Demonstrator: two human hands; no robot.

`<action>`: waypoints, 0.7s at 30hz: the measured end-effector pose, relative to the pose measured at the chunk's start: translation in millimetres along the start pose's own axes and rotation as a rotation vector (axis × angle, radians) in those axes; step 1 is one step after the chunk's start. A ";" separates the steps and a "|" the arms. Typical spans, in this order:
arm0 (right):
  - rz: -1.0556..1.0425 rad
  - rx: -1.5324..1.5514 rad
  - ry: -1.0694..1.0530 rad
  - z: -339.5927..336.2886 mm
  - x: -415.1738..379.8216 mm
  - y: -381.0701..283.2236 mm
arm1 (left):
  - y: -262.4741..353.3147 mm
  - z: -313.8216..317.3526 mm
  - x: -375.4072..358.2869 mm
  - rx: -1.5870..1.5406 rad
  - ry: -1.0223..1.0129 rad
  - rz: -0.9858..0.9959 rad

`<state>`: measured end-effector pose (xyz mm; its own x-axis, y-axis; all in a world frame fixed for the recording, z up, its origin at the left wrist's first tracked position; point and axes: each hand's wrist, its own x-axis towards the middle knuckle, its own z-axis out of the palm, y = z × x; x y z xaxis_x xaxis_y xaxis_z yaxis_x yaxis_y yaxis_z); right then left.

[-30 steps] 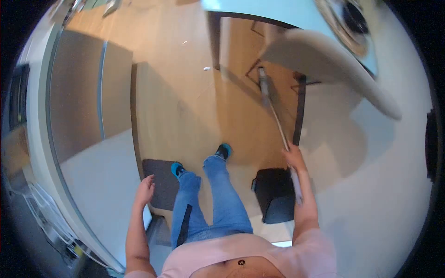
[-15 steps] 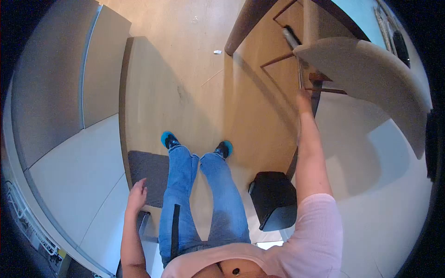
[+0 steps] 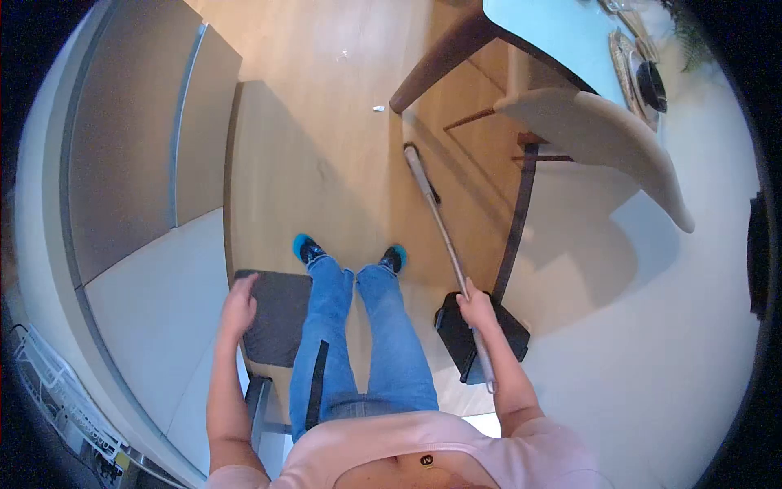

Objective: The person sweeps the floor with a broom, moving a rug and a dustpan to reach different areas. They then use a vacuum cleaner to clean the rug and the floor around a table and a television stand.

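head cam: sits on my head | looks straight down my body to the floor [image 3: 326, 122] | close to my arms | wide round view

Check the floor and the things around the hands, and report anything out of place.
Two small white scraps lie on the wooden floor near the table leg, like stray litter. Nothing else stands out: the right hand grips the long pole, and the left hand hangs free.

Blue jeans [image 3: 383, 342], turquoise shoes [image 3: 303, 244], pink top [image 3: 423, 448], grey mat [image 3: 277, 318], black bin [image 3: 456, 334].
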<state>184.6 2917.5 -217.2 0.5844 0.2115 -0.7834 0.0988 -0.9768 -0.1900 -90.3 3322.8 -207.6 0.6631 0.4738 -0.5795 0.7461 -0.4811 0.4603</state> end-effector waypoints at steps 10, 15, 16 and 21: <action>-0.054 -0.050 0.114 68.2 130.7 -121.2 | 87.6 -230.5 -24.4 0.411 0.622 0.297; -0.029 -0.015 -0.044 48.5 33.5 -163.7 | 70.5 -289.8 -21.1 0.511 0.689 0.328; -0.084 0.033 0.026 41.0 15.7 -145.7 | 68.6 -299.0 -20.0 0.531 0.693 0.319; 0.116 0.124 0.074 50.4 -56.0 -43.2 | 43.4 -337.9 -9.8 0.853 0.740 0.314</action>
<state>107.0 2949.6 -195.0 0.6441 0.0905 -0.7596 -0.0702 -0.9818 -0.1765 -43.9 3546.5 45.3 0.8942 0.4246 0.1418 0.4474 -0.8589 -0.2493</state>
